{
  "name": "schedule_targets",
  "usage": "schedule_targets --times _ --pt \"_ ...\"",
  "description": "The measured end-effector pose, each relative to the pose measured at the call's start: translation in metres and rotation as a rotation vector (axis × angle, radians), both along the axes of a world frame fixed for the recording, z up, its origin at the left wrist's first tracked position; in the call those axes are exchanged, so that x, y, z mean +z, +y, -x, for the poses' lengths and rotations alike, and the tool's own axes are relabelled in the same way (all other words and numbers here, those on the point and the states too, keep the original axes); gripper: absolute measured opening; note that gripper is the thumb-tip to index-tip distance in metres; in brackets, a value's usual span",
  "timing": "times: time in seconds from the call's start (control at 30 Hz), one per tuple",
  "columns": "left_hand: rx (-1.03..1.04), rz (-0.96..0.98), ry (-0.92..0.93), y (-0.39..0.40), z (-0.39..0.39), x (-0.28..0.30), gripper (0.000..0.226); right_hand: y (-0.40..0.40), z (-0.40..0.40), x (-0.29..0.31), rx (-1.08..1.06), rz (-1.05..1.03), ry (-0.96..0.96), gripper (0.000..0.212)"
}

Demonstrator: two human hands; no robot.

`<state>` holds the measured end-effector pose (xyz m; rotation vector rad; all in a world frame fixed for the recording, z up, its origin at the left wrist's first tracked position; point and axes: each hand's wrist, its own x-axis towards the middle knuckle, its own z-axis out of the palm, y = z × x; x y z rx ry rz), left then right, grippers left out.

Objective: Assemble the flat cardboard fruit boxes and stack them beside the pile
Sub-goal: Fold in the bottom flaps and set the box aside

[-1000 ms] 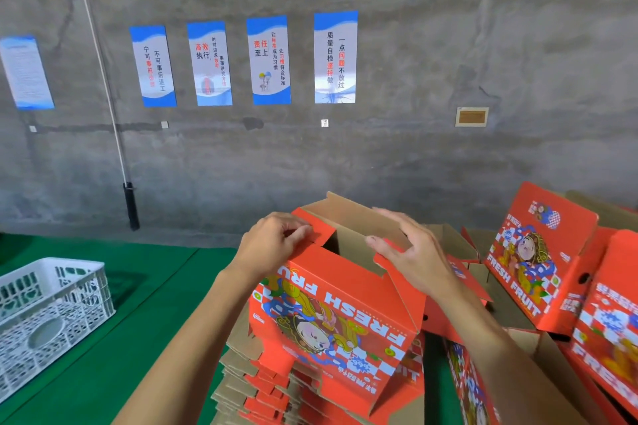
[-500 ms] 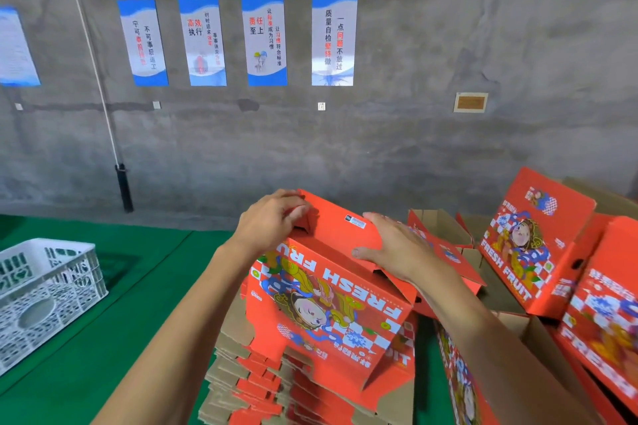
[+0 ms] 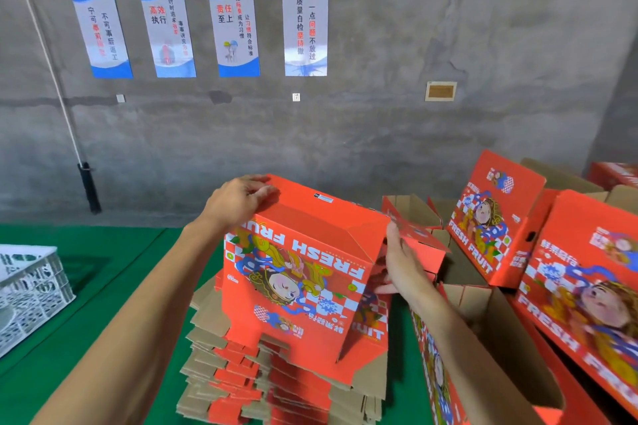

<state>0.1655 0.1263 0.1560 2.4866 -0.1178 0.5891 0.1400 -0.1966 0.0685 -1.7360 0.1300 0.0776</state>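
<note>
Since a second ago, the brown flaps that stood open on top of the box (image 3: pixel 303 272) have been folded down, and our right hand (image 3: pixel 402 264) has slid off the top to the box's right side. The top now shows a flat red panel.

We hold the box upside down on the pile (image 3: pixel 276 386) of flat blanks, its "FRESH FRUIT" print inverted toward us. Our left hand (image 3: pixel 238 202) grips the far left top corner, fingers curled over the edge. Our right hand lies with straight, relaxed fingers against the right side, beside a loose red flap (image 3: pixel 416 235); it grasps nothing.

We judge that this end of the box is being closed. The next move likely calls for tucking the flap at the right edge so the panel locks, while the left hand steadies the corner. Then the box must be turned over and set with the finished boxes (image 3: pixel 497 217) just to the right.

A white crate (image 3: pixel 31 293) sits at far left on the green floor (image 3: pixel 103 286). Four posters (image 3: pixel 234 26) hang on the concrete wall.
</note>
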Motion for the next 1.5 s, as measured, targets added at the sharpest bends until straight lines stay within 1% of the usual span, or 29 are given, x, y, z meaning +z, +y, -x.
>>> schedule_targets --times 0.03,0.1,0.17,0.27,0.37,0.43,0.5,0.57,0.63,0.7,0.77,0.8,0.83,0.87,0.9,0.93,1.0,1.03,1.1,1.17,1.23,1.27,1.33,1.37,1.43,1.5 --pt "0.004 0.0 0.008 -0.003 -0.002 0.001 0.022 -0.002 0.007 -0.001 0.031 -0.062 0.097 0.083" --pt "0.006 0.01 0.024 -0.007 -0.005 0.004 0.021 -0.006 0.02 -0.006 0.138 -0.062 0.235 0.078" --pt "-0.005 0.029 0.029 -0.006 -0.007 0.004 0.02 -0.01 0.028 -0.016 0.237 -0.072 0.32 0.076" --pt "-0.028 0.053 0.016 0.001 -0.002 0.002 0.018 -0.017 0.029 -0.029 0.295 -0.174 0.365 0.066" --pt "-0.044 0.079 0.004 0.007 0.007 0.001 0.017 -0.019 0.025 -0.036 0.327 -0.329 0.393 0.06" --pt "-0.055 0.093 0.011 0.009 0.018 0.005 0.017 -0.014 0.026 -0.041 0.378 -0.375 0.399 0.055" --pt "-0.045 0.049 0.013 0.011 0.033 0.015 0.019 -0.006 0.027 -0.041 0.391 -0.403 0.395 0.052" --pt "0.0 -0.044 -0.056 0.011 0.05 0.032 0.022 0.005 0.027 -0.032 0.38 -0.446 0.338 0.045" --pt "0.074 -0.098 -0.209 0.009 0.071 0.057 0.02 0.019 0.025 -0.012 0.361 -0.537 0.245 0.035" --pt "0.139 -0.16 -0.383 0.002 0.092 0.086 0.019 0.033 0.024 0.013 0.32 -0.606 0.099 0.028" --pt "0.157 -0.205 -0.536 -0.009 0.105 0.11 0.024 0.042 0.025 0.039 0.266 -0.657 -0.079 0.02" --pt "0.144 -0.211 -0.598 -0.017 0.107 0.119 0.029 0.042 0.025 0.05 0.231 -0.701 -0.158 0.027" --pt "0.128 -0.199 -0.643 -0.026 0.107 0.125 0.034 0.04 0.025 0.06 0.197 -0.735 -0.237 0.041" --pt "0.103 -0.151 -0.657 -0.037 0.105 0.129 0.038 0.034 0.027 0.068 0.177 -0.725 -0.335 0.053" --pt "0.056 -0.05 -0.633 -0.049 0.103 0.131 0.04 0.027 0.028 0.074 0.157 -0.654 -0.448 0.059" --pt "-0.025 0.098 -0.578 -0.063 0.101 0.133 0.039 0.017 0.028 0.078 0.134 -0.539 -0.56 0.062" --pt "-0.244 0.407 -0.427 -0.094 0.094 0.132 0.033 -0.005 0.029 0.088 0.096 -0.255 -0.743 0.065" --pt "-0.33 0.488 -0.355 -0.112 0.09 0.131 0.037 -0.015 0.031 0.095 0.076 -0.114 -0.814 0.066" --pt "-0.439 0.519 -0.242 -0.154 0.079 0.124 0.046 -0.039 0.032 0.108 -0.012 0.164 -0.968 0.065" --pt "-0.507 0.498 -0.187 -0.2 0.064 0.117 0.051 -0.067 0.036 0.122 -0.167 0.415 -1.104 0.061" --pt "-0.579 0.563 -0.098 -0.249 0.057 0.116 0.055 -0.099 0.04 0.136 -0.341 0.622 -1.157 0.056" --pt "-0.626 0.624 -0.015 -0.273 0.058 0.119 0.056 -0.116 0.042 0.142 -0.416 0.71 -1.163 0.054" --pt "-0.747 0.75 0.156 -0.318 0.059 0.126 0.052 -0.151 0.049 0.152 -0.528 0.858 -1.151 0.05" --pt "-0.807 0.802 0.195 -0.339 0.058 0.128 0.052 -0.168 0.052 0.155 -0.565 0.917 -1.132 0.049" --pt "-0.886 0.869 0.181 -0.381 0.054 0.129 0.055 -0.203 0.059 0.16 -0.608 0.996 -1.091 0.051" --pt "-0.928 0.874 0.164 -0.417 0.052 0.128 0.055 -0.234 0.065 0.161 -0.615 1.029 -1.066 0.051"
